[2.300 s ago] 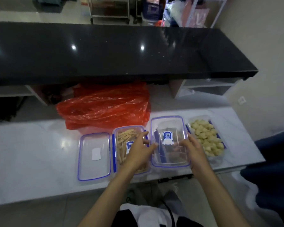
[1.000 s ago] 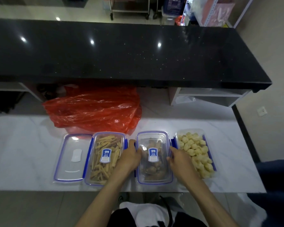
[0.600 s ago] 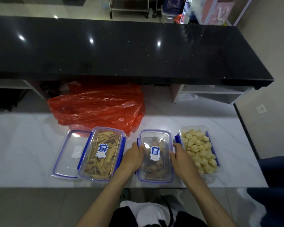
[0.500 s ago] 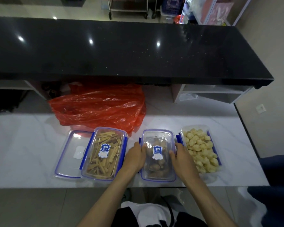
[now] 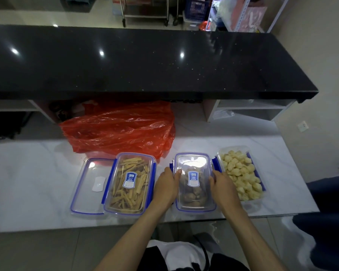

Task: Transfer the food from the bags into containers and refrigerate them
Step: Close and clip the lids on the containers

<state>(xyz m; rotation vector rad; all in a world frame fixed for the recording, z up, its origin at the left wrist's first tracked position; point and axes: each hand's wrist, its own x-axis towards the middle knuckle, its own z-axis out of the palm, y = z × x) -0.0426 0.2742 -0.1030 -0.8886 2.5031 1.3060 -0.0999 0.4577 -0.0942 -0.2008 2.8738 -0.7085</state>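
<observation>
Three clear containers with blue trim stand in a row on the white marble counter. The left container holds pale sticks and has its lid on. The middle container holds brown pieces under a labelled lid. My left hand grips its left side with the thumb on the lid. My right hand grips its right side the same way. The right container is uncovered and full of pale yellow chunks. A crumpled red plastic bag lies behind the row.
A spare lid lies flat left of the stick container. A black raised countertop overhangs the back of the marble. The marble's front edge runs just below the containers. A dark blue object sits at the right.
The lid I held over the middle container now sits on it. Both hands have slid to the container's long sides and stay there.
</observation>
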